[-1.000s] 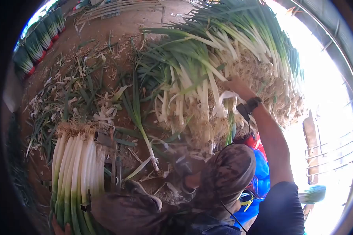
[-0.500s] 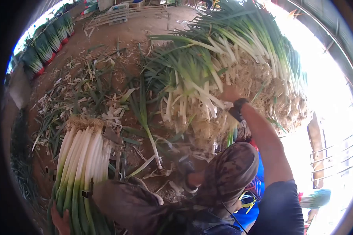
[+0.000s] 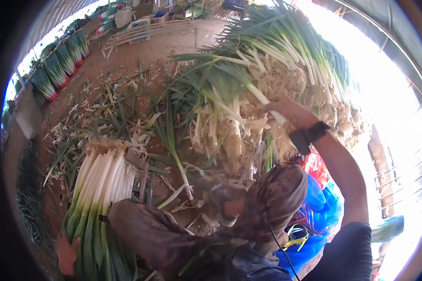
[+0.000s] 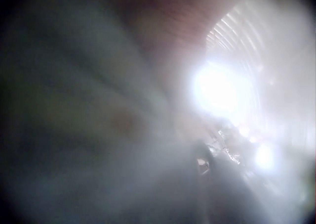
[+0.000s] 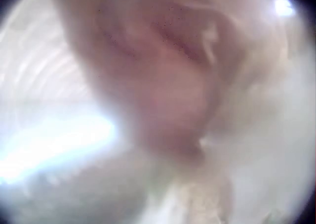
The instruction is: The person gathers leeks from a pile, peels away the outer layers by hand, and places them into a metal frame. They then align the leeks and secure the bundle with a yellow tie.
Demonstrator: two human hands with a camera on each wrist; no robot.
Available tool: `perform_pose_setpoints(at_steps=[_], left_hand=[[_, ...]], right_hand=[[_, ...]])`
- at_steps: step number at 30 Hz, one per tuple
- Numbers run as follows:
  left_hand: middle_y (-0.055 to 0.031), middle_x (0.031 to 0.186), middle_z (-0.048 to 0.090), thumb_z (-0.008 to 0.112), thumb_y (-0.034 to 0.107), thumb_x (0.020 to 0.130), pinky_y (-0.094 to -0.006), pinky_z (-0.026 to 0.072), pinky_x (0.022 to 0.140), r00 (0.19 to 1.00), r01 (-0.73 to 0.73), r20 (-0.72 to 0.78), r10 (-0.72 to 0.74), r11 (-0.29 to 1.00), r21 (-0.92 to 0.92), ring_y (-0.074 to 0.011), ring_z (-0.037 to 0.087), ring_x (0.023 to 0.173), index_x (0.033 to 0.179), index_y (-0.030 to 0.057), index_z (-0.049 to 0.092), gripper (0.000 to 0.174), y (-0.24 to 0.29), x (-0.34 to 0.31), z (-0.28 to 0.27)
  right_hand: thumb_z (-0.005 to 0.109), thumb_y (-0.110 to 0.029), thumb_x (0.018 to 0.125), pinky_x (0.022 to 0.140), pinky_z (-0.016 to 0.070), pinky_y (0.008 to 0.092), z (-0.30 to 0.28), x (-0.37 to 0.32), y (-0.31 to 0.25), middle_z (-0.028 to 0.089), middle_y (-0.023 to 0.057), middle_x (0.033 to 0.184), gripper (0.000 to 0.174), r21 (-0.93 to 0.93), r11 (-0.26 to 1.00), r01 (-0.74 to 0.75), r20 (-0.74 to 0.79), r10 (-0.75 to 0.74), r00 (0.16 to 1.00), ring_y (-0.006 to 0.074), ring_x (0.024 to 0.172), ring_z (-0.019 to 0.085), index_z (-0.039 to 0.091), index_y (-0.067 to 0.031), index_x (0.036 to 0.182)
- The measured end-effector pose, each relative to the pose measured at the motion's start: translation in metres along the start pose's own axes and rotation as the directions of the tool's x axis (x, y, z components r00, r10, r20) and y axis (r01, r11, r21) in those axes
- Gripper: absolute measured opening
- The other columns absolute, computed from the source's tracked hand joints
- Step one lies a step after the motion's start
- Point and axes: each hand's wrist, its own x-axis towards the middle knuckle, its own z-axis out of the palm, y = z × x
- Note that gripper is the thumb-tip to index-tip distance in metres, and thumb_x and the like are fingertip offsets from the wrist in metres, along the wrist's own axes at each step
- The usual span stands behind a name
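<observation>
In the head view my right hand [image 3: 290,111] grips a leek [image 3: 260,96] by its white lower stalk, its leaves pointing up and left over the big pile of leeks [image 3: 290,42]. At the lower left, a bundle of leeks [image 3: 96,187] lies side by side with its roots at the top. My left hand [image 3: 68,253] rests on the green part of that bundle at its left edge, fingers spread. The right wrist view shows the right hand [image 5: 163,80] blurred; the left wrist view is too blurred to read.
A metal frame [image 3: 144,180] stands beside the bundle. One leek [image 3: 180,168] lies on the ground among trimmed leaves [image 3: 98,112]. My bent knee [image 3: 286,187] is close under the pile, with a blue bag [image 3: 319,201] beyond. Tied bundles [image 3: 56,72] line the far left.
My right hand has gone from reaching into the pile to gripping one leek, which has come slightly away from the roots. The left hand stays by the bundle, showing more now.
</observation>
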Motion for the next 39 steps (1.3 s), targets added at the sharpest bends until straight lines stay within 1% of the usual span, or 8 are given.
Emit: perform_pose_setpoints(at_steps=[3,5,7,9,18,27,29,39], left_hand=[[-0.0245,0.13,0.056,0.081,0.022,0.073,-0.0497,0.0411,0.101,0.911,-0.274,-0.211,0.354,0.903,0.33,-0.043,0.054,0.118,0.135,-0.0003,0.052,0.072,0.063,-0.008,-0.033],[-0.0216,0.121,0.06,0.083,0.014,0.068,-0.0498,0.0432,0.093,0.868,-0.394,-0.297,0.399,0.916,0.078,-0.0419,0.057,0.109,0.132,0.0009,0.054,0.072,0.141,-0.011,-0.06],[-0.0199,0.113,0.064,0.081,0.016,0.073,-0.0509,0.0448,0.086,0.749,-0.597,-0.344,0.567,0.802,0.021,-0.0418,0.06,0.101,0.134,0.0024,0.052,0.069,0.202,-0.012,-0.072],[-0.0192,0.112,0.065,0.08,0.019,0.076,-0.0493,0.0473,0.085,0.665,-0.714,-0.403,0.629,0.694,-0.094,-0.0408,0.062,0.099,0.138,0.0042,0.049,0.071,0.264,-0.004,-0.065],[-0.0296,0.146,0.04,0.078,0.042,0.082,-0.0491,0.0432,0.107,0.435,-0.877,-0.74,0.512,0.429,-0.219,-0.0414,0.044,0.134,0.149,-0.003,0.03,0.094,0.492,-0.001,0.057],[-0.0167,0.12,0.066,0.076,0.016,0.089,-0.0329,0.0503,0.095,0.628,-0.753,-0.777,-0.033,-0.279,-0.596,-0.0223,0.062,0.111,0.116,0.0017,0.065,0.032,0.466,-0.005,0.037],[-0.0138,0.116,0.067,0.078,0.012,0.087,-0.0289,0.0509,0.087,0.629,-0.776,-0.759,0.169,0.08,-0.625,-0.0172,0.063,0.102,0.114,-0.0001,0.066,0.032,0.411,-0.009,-0.006],[-0.0134,0.098,0.07,0.079,0.022,0.086,-0.0293,0.0582,0.073,0.784,-0.514,-0.519,0.341,-0.113,-0.85,-0.0158,0.067,0.085,0.108,-0.0051,0.066,0.037,0.338,-0.053,-0.11]], right_hand=[[0.069,-0.017,0.089,0.055,0.055,0.0289,0.03,-0.026,-0.023,0.066,0.0079,0.084,0.028,0.142,0.99,0.022,-0.021,-0.019,1.0,0.0156,0.071,0.066,0.066,0.0045,0.106],[0.067,-0.021,0.09,0.093,0.0524,0.0354,0.041,-0.05,-0.015,0.069,0.0148,0.101,0.032,-0.181,0.935,0.305,0.122,-0.286,0.95,0.0228,0.094,0.066,0.067,0.0055,0.108],[0.067,-0.027,0.093,0.091,0.0497,0.0352,0.07,-0.072,-0.015,0.067,0.0153,0.108,0.051,-0.556,0.32,0.767,0.243,-0.82,0.518,0.0223,0.098,0.064,0.057,0.005,0.131],[0.068,-0.028,0.092,0.087,0.0496,0.0346,0.118,-0.131,-0.056,0.065,0.0146,0.111,0.069,0.046,0.991,0.129,-0.015,-0.128,0.992,0.0207,0.098,0.062,0.038,0.0005,0.148],[0.071,-0.016,0.09,0.085,0.0522,0.0338,0.191,-0.261,-0.03,0.063,0.0154,0.113,0.088,0.202,0.973,0.115,0.249,-0.165,0.954,0.0173,0.099,0.063,0.014,-0.0043,0.157],[0.055,-0.034,0.103,0.077,0.0537,0.0321,0.227,-0.217,-0.067,0.064,0.0212,0.1,0.068,0.435,0.795,0.422,0.283,-0.566,0.774,0.0204,0.089,0.065,0.026,0.0028,0.153],[0.06,-0.033,0.1,0.073,0.0551,0.0312,0.201,-0.187,-0.083,0.067,0.0187,0.097,0.057,0.296,0.85,0.437,0.278,-0.514,0.812,0.0164,0.083,0.066,0.045,0.0014,0.143],[0.07,-0.028,0.089,0.074,0.0542,0.0423,0.246,-0.095,-0.042,0.071,0.0202,0.091,0.049,-0.25,0.798,0.548,-0.085,-0.582,0.809,0.0365,0.084,0.07,0.057,0.002,0.126]])
